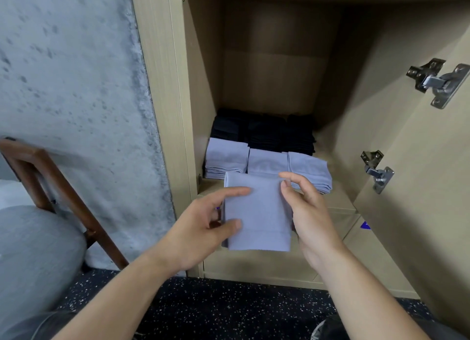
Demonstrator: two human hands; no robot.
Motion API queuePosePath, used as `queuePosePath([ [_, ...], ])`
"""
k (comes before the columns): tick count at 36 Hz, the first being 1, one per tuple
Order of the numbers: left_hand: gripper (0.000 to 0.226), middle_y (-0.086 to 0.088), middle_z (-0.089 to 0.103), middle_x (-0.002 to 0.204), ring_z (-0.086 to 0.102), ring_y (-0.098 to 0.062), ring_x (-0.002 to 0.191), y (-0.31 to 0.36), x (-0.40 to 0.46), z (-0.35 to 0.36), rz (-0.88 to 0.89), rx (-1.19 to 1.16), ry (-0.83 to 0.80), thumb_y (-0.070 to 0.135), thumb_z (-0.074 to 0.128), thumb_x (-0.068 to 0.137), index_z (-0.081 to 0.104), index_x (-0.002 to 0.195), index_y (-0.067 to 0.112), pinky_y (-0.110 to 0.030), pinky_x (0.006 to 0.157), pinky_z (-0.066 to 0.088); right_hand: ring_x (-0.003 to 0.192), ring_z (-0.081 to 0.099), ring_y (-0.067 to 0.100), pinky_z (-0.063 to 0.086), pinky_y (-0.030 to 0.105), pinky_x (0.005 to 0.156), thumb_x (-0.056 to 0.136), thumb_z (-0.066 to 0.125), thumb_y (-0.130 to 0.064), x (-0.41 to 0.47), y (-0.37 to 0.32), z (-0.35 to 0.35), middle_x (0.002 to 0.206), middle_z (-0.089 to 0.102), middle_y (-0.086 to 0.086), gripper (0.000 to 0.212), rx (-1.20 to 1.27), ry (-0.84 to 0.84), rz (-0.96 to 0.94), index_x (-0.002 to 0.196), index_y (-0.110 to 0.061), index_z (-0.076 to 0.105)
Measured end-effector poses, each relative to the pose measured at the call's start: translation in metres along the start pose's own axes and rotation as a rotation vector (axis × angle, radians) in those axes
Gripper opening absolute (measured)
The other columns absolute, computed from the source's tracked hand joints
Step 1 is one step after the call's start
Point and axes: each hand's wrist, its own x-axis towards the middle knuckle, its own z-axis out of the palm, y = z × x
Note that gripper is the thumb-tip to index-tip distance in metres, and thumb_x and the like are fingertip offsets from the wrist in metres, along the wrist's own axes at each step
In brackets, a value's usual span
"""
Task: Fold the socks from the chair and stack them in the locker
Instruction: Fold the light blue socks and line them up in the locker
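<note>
Both hands hold one folded lilac sock (256, 212) in front of the open locker (274, 60): the left hand (203, 228) pinches its left edge between thumb and forefinger, and the right hand (309, 207) grips its right edge with curled fingers. Just beyond the hands, three lilac stacks (267, 161) sit on the locker floor with dark stacks (264, 131) behind them, and the door (419, 161) with two metal hinges (376, 172) stands open right of the right hand. Left of the left hand is a wooden chair (45, 167) with a grey cushion against a rough grey wall (71, 72), above speckled dark flooring (223, 309).

soft even light, wide-angle edge distortion
</note>
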Motion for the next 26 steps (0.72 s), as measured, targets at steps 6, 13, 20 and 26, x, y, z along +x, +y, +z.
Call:
queuePosePath([
  [6,0.051,0.009,0.071,0.124,0.069,-0.016,0.109,-0.006,0.009,-0.006,0.001,-0.112,0.148,-0.003,0.064,0.097,0.065,0.131,0.035,-0.030,0.087,0.060,0.104,0.071,0.004,0.051,0.035,0.098,0.103,0.059,-0.022,-0.003,-0.009,-0.003,0.101,0.076,-0.015,0.038,-0.044,-0.177,0.052,0.134,-0.045,0.059],
  [13,0.052,0.007,0.071,0.125,0.069,-0.012,0.110,-0.004,0.023,-0.011,-0.003,-0.122,0.175,-0.003,0.065,0.095,0.067,0.127,0.038,-0.026,0.087,0.057,0.112,0.069,0.009,0.049,0.044,0.110,0.095,0.063,0.003,0.009,-0.013,-0.006,0.118,0.074,-0.015,0.047,-0.158,-0.270,0.076,0.119,-0.036,0.073],
  [20,0.048,0.005,0.071,0.126,0.069,-0.012,0.106,0.005,0.043,-0.006,0.005,-0.187,0.153,0.001,0.060,0.099,0.058,0.137,0.030,-0.028,0.089,0.057,0.083,0.064,-0.009,0.050,0.013,0.086,0.092,0.064,0.004,0.037,-0.016,-0.019,0.112,0.071,-0.008,0.048,-0.181,-0.148,0.021,0.121,-0.033,0.073],
  [26,0.056,0.012,0.066,0.133,0.065,-0.016,0.118,0.002,0.067,0.005,-0.047,-0.194,0.139,0.024,0.071,0.086,0.056,0.138,0.040,-0.040,0.100,0.055,0.101,0.061,-0.010,0.047,0.007,0.075,0.093,0.063,0.001,0.069,-0.015,-0.033,0.123,0.066,-0.014,0.046,-0.260,-0.031,-0.015,0.126,-0.029,0.070],
])
